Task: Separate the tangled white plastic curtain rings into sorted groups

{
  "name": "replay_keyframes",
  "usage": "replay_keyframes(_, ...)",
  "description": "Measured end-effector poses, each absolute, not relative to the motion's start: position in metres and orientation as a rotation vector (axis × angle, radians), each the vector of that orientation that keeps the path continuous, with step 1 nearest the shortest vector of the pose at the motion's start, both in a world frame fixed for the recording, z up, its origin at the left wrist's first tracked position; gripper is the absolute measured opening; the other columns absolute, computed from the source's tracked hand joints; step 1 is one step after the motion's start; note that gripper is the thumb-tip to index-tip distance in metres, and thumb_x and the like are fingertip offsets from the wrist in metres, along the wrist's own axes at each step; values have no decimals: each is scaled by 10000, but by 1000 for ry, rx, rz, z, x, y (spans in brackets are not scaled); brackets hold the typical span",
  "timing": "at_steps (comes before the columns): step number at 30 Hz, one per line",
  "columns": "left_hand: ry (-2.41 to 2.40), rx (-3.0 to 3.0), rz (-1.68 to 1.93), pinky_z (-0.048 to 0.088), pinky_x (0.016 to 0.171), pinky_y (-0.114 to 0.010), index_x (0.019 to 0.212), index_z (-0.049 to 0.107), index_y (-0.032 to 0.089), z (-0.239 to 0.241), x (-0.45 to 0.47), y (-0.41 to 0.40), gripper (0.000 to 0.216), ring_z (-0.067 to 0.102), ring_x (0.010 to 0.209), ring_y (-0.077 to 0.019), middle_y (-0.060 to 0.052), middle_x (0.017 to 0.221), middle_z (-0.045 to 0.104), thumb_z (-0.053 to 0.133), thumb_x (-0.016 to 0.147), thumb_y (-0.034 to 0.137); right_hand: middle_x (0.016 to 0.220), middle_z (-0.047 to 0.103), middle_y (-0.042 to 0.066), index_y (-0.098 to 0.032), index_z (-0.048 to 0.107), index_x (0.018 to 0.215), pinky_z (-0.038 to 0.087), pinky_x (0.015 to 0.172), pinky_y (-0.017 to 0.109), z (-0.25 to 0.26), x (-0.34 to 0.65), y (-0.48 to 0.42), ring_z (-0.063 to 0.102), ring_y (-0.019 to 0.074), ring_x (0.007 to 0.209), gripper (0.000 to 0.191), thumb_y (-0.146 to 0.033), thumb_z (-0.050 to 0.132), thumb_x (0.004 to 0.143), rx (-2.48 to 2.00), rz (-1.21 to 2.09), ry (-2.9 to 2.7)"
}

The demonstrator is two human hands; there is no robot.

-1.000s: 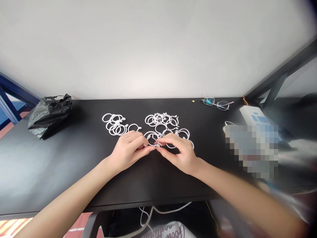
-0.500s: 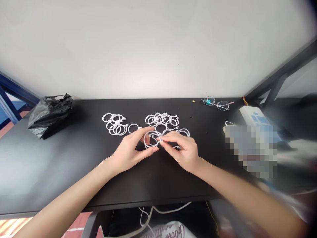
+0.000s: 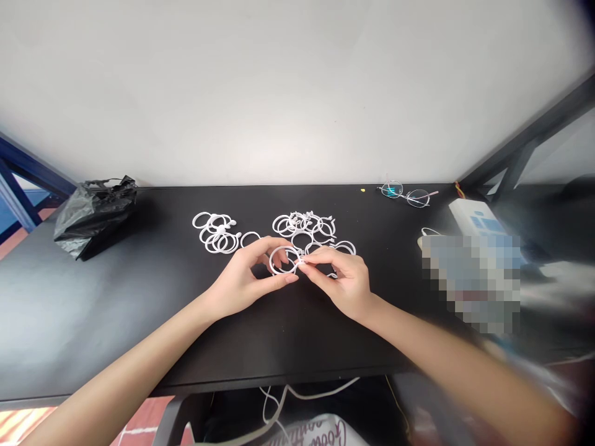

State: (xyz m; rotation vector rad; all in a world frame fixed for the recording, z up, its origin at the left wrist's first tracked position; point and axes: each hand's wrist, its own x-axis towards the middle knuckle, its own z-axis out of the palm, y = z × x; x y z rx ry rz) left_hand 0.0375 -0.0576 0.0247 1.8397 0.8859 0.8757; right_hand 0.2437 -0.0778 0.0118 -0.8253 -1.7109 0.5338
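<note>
A white plastic ring (image 3: pixel 283 261) is held between both hands just above the black table (image 3: pixel 139 297). My left hand (image 3: pixel 246 279) grips its left side with thumb and fingers curled round it. My right hand (image 3: pixel 341 275) pinches the ring's right side, at its clasp. Behind the hands lies a pile of several white rings (image 3: pixel 309 229). A second, smaller heap of white rings (image 3: pixel 217 233) lies to the left of it.
A crumpled black plastic bag (image 3: pixel 93 214) sits at the far left. A pair of glasses (image 3: pixel 408 194) lies at the back right, near a white box (image 3: pixel 478 220) and a blurred-out patch. White cables (image 3: pixel 297 396) hang under the table's front edge.
The ring has been lifted from the table and turned face-on between the two hands. My left hand's fingers have opened round it; my right hand has shifted slightly up.
</note>
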Motion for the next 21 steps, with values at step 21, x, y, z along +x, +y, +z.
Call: replay_keyframes(21, 856, 1759, 933, 511, 781, -325, 1096, 633, 235, 22, 37, -57, 365, 532, 796, -132, -31, 997, 578, 797, 771, 265, 780, 742, 29, -187, 686, 818, 585, 613, 251, 10, 245, -78, 705, 148, 674, 75, -129, 669, 863, -809, 509, -1734)
